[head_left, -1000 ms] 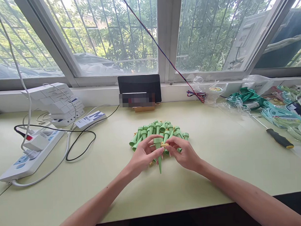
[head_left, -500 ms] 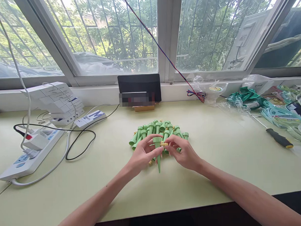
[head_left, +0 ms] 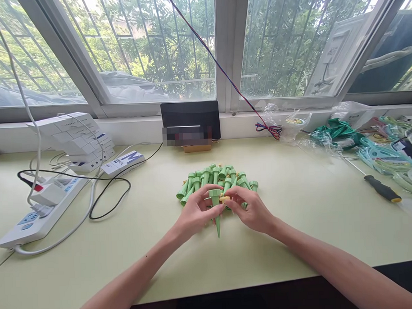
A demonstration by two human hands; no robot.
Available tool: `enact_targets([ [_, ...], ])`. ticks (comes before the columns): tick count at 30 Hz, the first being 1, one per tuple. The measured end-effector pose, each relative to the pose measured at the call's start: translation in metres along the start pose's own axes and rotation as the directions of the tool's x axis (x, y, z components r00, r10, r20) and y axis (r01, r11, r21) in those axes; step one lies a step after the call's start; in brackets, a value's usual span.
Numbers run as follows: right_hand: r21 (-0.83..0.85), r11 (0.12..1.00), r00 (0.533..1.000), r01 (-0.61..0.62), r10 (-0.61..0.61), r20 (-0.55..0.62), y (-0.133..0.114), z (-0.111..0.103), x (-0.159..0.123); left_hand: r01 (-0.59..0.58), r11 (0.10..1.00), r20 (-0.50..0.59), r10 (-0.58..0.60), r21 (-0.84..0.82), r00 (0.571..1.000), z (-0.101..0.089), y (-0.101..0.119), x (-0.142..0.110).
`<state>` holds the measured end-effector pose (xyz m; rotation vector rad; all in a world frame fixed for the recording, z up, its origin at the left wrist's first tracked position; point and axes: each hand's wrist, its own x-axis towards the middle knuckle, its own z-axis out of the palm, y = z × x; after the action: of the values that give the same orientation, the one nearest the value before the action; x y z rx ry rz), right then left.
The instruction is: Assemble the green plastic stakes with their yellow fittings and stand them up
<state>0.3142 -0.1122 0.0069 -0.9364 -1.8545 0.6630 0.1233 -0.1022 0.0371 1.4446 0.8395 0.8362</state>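
Head view, clock set: I read directions from the held green spike (head_left: 214,198), with 12 o'clock towards the window.
Green spike: upright between the hands, capped end up and point down, tip leaning slightly to 5 o'clock.
Left hand (head_left: 197,210): on the spike's 8 o'clock side, grasping its upper body between thumb and fingers.
Right hand (head_left: 251,209): on the 4 o'clock side, fingertips pinching the outer end of the yellow piece.
Yellow piece (head_left: 224,199): juts from just under the cap to 3 o'clock, bridging spike and right hand; I can't tell how deeply it seats.
Pile of green spikes (head_left: 216,173): on the table (head_left: 155,260), just beyond both hands at 12; some show yellow bits, and my hands hide its near edge.
Black screen (head_left: 191,116): 11 to 12, beyond the pile.
Power strip (head_left: 42,225): 9, well apart.
White boxes (head_left: 80,141): 10, stacked.
Screwdriver (head_left: 383,189): 3, well apart.
Green bag (head_left: 338,132): 2, among clear plastic.
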Motion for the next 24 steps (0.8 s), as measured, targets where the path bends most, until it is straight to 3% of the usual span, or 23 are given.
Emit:
enact_targets([
  [18, -0.054, 0.998, 0.999, 0.029, -0.027, 0.025, -0.0002, -0.0023, 0.0003, 0.017, 0.999, -0.012, -0.017, 0.043, 1.000, 0.0008, -0.0024, 0.0000],
  [24, -0.001, 0.999, 0.999, 0.035, -0.035, -0.008, 0.0001, -0.0004, -0.0008, 0.004, 1.000, -0.014, -0.004, 0.010, 1.000, 0.0004, -0.0009, 0.0005],
])
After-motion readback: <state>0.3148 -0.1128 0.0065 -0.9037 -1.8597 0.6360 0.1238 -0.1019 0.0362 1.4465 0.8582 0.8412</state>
